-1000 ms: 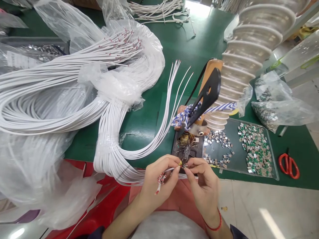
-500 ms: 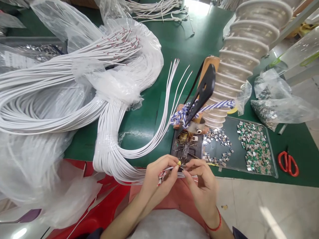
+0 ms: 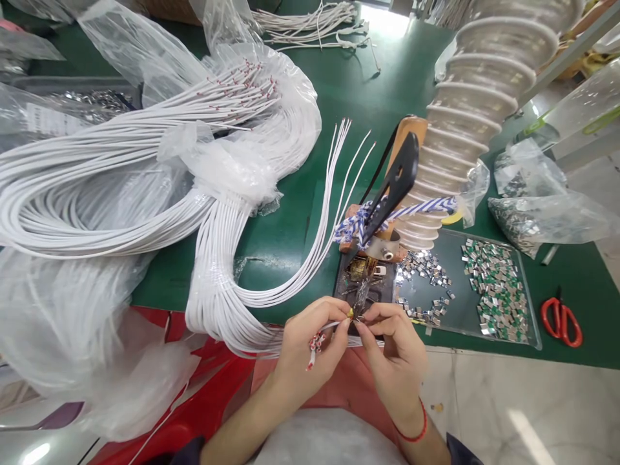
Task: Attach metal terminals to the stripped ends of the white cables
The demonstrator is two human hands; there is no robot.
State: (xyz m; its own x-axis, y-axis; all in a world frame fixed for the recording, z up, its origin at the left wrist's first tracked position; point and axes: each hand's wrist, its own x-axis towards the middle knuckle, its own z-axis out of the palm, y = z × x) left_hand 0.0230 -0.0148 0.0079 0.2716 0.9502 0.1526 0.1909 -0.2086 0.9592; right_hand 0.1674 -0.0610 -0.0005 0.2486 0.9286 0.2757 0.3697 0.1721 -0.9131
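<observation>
My left hand is closed on a white cable, whose red-tipped ends show at the palm. Thumb and index finger pinch it near a small yellow piece. Close beside it, my right hand pinches at the cable's tip; whatever lies between its fingertips is too small to make out. Just beyond the fingertips is a dark tray under a clamped fixture with a black lever. A large bundle of white cables runs from the left to beneath my hands.
A ribbed clear hose rises at the right. A tray holds many small metal connectors. Red-handled scissors lie right of it, below plastic bags of parts. Plastic-wrapped cable coils cover the left side.
The fingertips of both hands have shifted slightly while staying close together. The view has moved a little, so the cables on the left appear farther right.
</observation>
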